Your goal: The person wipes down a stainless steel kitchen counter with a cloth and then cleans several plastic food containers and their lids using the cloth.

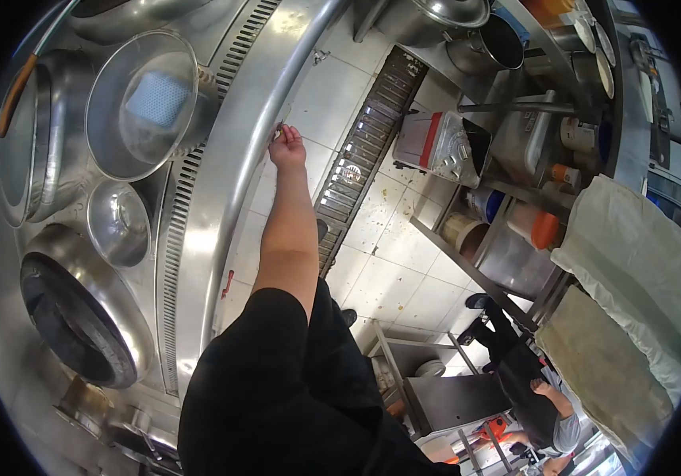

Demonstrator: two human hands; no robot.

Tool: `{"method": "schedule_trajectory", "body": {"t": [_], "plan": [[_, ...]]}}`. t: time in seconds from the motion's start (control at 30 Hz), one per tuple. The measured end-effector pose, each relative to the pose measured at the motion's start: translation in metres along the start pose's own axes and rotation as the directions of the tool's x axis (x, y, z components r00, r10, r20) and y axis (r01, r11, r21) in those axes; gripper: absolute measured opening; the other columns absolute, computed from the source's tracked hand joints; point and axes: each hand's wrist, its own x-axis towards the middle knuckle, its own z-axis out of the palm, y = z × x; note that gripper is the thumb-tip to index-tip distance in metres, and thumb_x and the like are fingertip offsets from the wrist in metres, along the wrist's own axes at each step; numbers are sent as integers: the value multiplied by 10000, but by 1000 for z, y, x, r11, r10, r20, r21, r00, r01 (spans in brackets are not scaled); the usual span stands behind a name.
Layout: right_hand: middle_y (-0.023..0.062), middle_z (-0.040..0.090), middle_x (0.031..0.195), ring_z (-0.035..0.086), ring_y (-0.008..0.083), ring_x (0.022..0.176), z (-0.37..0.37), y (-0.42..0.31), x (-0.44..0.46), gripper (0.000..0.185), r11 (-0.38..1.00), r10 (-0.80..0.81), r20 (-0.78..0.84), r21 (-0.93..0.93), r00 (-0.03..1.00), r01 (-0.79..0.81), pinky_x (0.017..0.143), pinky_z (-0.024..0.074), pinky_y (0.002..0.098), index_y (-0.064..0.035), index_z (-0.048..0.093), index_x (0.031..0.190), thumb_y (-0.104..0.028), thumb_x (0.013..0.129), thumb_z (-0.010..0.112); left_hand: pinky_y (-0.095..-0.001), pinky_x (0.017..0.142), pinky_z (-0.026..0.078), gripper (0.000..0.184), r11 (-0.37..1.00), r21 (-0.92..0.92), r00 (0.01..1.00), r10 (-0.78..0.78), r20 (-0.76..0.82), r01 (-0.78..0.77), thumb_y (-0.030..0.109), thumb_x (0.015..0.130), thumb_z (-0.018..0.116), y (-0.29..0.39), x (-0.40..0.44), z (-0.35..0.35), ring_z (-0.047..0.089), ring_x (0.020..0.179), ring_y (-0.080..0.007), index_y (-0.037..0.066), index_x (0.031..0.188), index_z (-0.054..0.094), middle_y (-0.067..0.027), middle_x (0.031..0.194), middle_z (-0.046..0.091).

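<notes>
My right hand (pixel 287 147) reaches down at the end of a bare forearm, beside the rounded steel front edge (pixel 265 103) of the cooking range. Its fingers are curled closed around something small and dark at the fingertips, too small to make out. A red handle (pixel 228 284) shows lower along the same edge. My left hand is out of view. On the range, a large steel bowl (pixel 144 159) holds a blue perforated cloth or pad (pixel 155 98). A smaller steel bowl (pixel 119 223) sits beside it.
A wok ring (pixel 78 309) stands on the range. A floor drain grate (pixel 372 151) crosses the tiles. Steel shelving (pixel 475 270) on the right carries containers, with pots (pixel 483 47) beyond. Pale cloths (pixel 626 262) cover a surface. A co-worker (pixel 531 389) stands at lower right.
</notes>
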Motion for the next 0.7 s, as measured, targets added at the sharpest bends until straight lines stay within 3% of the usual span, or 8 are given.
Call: {"method": "schedule_trajectory", "body": {"t": [0.3,0.33,0.43,0.5,0.53,0.57,0.6,0.7], "plan": [[123,615,1339,543,237,1165,33,-1,-6,472,997,70,41,8,997,-71,1001,403,429,-19,478,1507,-189,1069,522,-444,922,572,395,999,44,999,30,-14,-29,-167,791,562,2,-17,-10,667,957,-239,30,1131,596,-98,1097,659],[123,615,1346,545,239,1178,32,3,-6,472,997,82,48,12,995,-82,1013,405,431,-18,480,1506,-190,1069,524,-478,961,565,439,995,88,998,43,-50,-39,-164,785,567,3,-19,-11,636,1090,-243,47,1169,588,-62,1198,624],[124,615,1367,549,244,1218,26,21,-17,470,992,114,62,38,992,-116,1050,411,439,-14,483,1502,-192,1070,528,-492,1060,554,644,962,267,998,51,31,-58,-168,743,553,8,-29,-19,602,1184,-227,66,1343,551,-30,1344,539],[125,616,1381,552,248,1245,18,42,-32,469,987,134,63,79,989,-139,1075,415,443,-12,486,1500,-194,1070,531,-538,1127,521,757,913,398,991,48,124,-94,-165,731,555,15,-42,-28,530,1356,-276,61,1452,511,-25,1491,490],[125,616,1389,554,250,1259,12,58,-46,468,982,147,58,110,987,-153,1087,416,446,-10,487,1499,-194,1070,532,-573,1136,508,671,843,526,988,40,150,-114,-52,838,643,20,-44,-39,508,1391,-314,92,1474,488,-44,1497,481],[125,616,1396,555,252,1272,5,77,-60,468,975,163,57,147,985,-170,1099,418,448,-9,488,1497,-195,1070,533,-600,1136,500,559,784,621,990,-79,117,-11,178,982,663,33,-49,-51,488,1421,-343,111,1497,456,-76,1525,480],[125,616,1403,557,253,1286,1,96,-72,467,959,179,73,211,981,-191,1112,420,451,-8,490,1496,-196,1071,535,-607,1134,499,537,689,724,988,-100,121,-19,369,1053,609,40,-62,-64,466,1452,-359,120,1500,445,-113,1542,487],[126,617,1424,561,259,1326,0,173,-118,466,778,185,231,560,955,-286,1149,426,458,-4,493,1493,-198,1071,539,-566,1168,463,503,87,996,945,-321,62,-36,378,1124,435,66,-114,-91,506,1454,-326,163,1577,390,-95,1633,450]]}}
